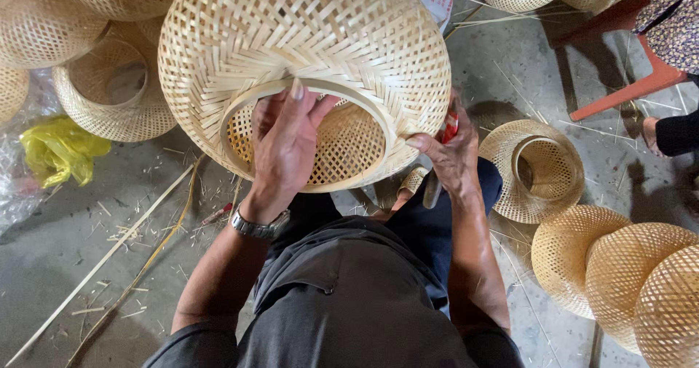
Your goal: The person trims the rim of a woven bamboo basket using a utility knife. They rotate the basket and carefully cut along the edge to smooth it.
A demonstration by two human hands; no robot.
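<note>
Left hand [285, 146] first: we see its fingers curled over the rim hoop of the big woven bamboo shade [306, 69], held above our lap. Right hand [450, 157] pinches the shade's edge, gripping a red-handled tool [449, 128]. We judge it's rim finishing; next calls for steady turning. Finished shades: we count about ten lying around the floor [95, 222].

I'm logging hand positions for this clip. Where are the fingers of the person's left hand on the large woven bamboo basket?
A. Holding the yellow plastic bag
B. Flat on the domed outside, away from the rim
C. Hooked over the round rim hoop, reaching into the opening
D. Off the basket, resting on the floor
C: the left hand curls its fingers over the round rim hoop of the large woven bamboo basket, with the palm across the opening.
</note>
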